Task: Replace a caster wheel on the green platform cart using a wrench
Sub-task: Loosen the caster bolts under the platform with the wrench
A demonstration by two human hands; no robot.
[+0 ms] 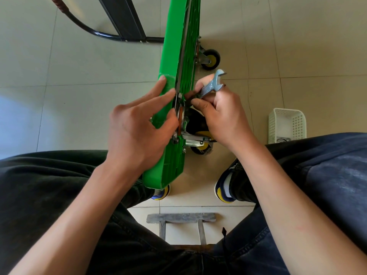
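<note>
Pale tiled floor [79, 96]; green cart [170, 165] on edge on it, white basket [286, 124] right, stool [181, 218] near.

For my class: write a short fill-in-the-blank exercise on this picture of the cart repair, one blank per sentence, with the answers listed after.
1. The green cart stands on its ____ on the tiled floor.
2. The right hand holds a metal ____.
3. The left hand rests on the cart's ____ deck.
4. The white basket stands on the person's ____ side.

Answers: edge; wrench; green; right
</note>
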